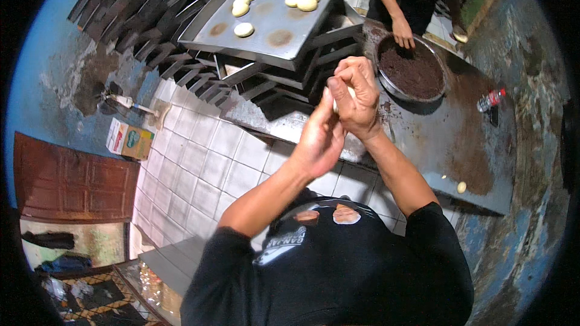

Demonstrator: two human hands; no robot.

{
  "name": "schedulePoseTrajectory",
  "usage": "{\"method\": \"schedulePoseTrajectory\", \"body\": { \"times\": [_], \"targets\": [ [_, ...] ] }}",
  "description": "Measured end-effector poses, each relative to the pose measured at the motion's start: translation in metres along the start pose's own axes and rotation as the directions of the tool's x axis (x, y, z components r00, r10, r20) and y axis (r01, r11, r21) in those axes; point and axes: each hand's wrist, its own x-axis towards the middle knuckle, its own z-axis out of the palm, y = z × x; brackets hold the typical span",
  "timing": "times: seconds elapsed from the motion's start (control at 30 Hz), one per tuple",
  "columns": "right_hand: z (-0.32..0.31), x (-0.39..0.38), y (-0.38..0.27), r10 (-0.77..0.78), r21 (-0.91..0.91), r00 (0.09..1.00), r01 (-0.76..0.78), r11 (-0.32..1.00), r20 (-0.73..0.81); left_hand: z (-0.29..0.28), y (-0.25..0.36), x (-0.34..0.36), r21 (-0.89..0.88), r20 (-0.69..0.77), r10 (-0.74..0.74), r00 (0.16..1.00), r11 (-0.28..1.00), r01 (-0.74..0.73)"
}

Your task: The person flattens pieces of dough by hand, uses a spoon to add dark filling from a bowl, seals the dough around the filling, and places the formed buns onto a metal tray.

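Note:
My left hand (321, 133) and my right hand (357, 99) are closed together in front of me, around a pale piece, seemingly dough (336, 105), mostly hidden between them. Beyond them a large metal tray (263, 30) rests on a stack of trays, holding several pale dough rounds (307, 2) in small groups. To the right of my hands a metal bowl (435, 87) holds dark brown crumbly filling (408, 72).
A co-worker's hand (402, 33) reaches into the bowl. On the metal table (477, 145) are a plastic bottle (489, 101) and a small pale piece (461, 187). Stacked black trays (121, 0) stand behind left; a cardboard box (127, 139) sits by the blue wall.

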Motion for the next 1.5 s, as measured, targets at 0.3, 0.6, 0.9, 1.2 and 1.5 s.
{"method": "schedulePoseTrajectory", "body": {
  "times": [0.3, 0.6, 0.9, 1.2, 1.5],
  "targets": [
    [0.139, 0.074, 0.008, 0.7, 0.627, 0.509, -0.771, 0.112, 0.501, -0.05, 0.163, 0.013, 0.366, 0.205, 0.208, 0.957, 0.89, -0.272],
    [0.358, 0.186, 0.12, 0.418, -0.114, 0.759, -0.421, 0.9, 0.499, -0.193, 0.335, -0.008, 0.715, 0.104, 0.765, 0.636, 0.387, -0.582],
    [0.42, 0.156, 0.191, 0.195, -0.365, 0.523, 0.243, 0.899, 0.83, -0.29, 0.378, -0.006, 0.744, -0.131, 0.71, 0.692, 0.532, -0.405],
    [0.367, 0.26, 0.213, 0.735, -0.455, 0.564, -0.579, 0.677, 0.377, -0.244, 0.406, 0.022, 0.676, 0.153, 0.752, 0.641, 0.394, -0.623],
    [0.306, 0.207, 0.168, 0.798, -0.185, 0.498, -0.797, 0.575, 0.339, -0.17, 0.345, 0.018, 0.53, 0.212, 0.655, 0.725, 0.547, -0.648]
  ]
}}
